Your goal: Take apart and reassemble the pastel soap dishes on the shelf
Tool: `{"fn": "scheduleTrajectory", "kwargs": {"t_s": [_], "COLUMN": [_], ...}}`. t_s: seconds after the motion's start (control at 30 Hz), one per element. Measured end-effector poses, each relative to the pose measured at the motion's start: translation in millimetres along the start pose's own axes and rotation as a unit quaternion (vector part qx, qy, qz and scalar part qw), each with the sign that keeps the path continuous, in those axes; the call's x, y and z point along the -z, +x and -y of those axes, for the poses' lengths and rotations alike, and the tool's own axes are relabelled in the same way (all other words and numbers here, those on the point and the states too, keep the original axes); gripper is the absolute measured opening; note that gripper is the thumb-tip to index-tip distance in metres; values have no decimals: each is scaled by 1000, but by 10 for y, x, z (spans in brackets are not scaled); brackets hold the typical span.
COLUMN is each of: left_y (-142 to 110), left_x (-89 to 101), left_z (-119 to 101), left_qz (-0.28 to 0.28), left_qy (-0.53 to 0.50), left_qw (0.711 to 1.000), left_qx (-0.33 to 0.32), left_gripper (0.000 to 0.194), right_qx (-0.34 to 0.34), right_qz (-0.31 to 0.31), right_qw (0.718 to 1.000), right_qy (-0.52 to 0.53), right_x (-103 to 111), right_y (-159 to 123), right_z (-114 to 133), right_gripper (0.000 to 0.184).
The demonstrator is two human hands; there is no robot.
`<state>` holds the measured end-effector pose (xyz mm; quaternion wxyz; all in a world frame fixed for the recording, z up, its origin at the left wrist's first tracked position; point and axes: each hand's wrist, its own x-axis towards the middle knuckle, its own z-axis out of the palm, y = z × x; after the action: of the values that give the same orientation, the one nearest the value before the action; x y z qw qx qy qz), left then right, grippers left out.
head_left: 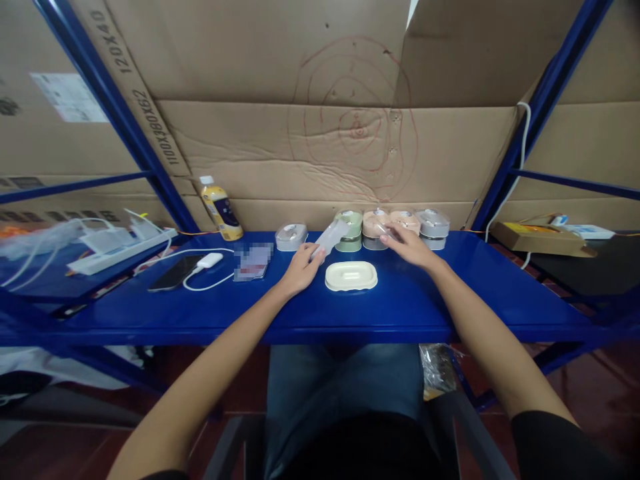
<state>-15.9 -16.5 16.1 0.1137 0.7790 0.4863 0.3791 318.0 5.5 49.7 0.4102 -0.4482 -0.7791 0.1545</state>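
Now the left hand (303,268) pinches a cloudy plastic piece (332,236), and the cream tray (351,276) lies long side across the blue table (300,313), just right of that hand, farther from the right hand (413,248), whose grip I can't tell.

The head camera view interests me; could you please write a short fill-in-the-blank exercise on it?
1. The long translucent whitish piece is in the person's ____ hand.
2. The shallow cream oblong piece lies on a table coloured ____.
3. The yellow plastic bottle has a ____ cap.
4. Rings drawn on the brown cardboard are ____.

Missing words: left; blue; white; red.
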Motion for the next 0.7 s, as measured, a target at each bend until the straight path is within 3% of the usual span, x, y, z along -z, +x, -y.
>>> {"fn": "scheduleTrajectory", "kwargs": {"t_s": [0.17, 0.33, 0.43, 0.53, 0.7], "left_y": [-97, -190, -190, -163, -127], "left_x": [-40, -60, -107, -173, -271], "left_z": [-56, -155, -160, -116, -58], "left_qz": [38, 129, 131, 113, 101], "left_qy": [5, 3, -22, -80, -178], "left_qw": [998, 983, 983, 986, 977], "left_qx": [-42, -129, -131, -95, -65], "left_gripper": [44, 47, 64, 92, 124], "right_qx": [-25, 29, 90, 142, 177], "right_qz": [11, 3, 52, 106, 149], "right_qw": [1000, 999, 994, 984, 972], "right_qy": [12, -19, -15, -18, -44], "right_x": [4, -61, -166, -298, -448], "right_y": [8, -41, -88, -117, -126], "right_z": [-13, 98, 215, 317, 395], "right_gripper": [62, 64, 73, 81, 85]}}
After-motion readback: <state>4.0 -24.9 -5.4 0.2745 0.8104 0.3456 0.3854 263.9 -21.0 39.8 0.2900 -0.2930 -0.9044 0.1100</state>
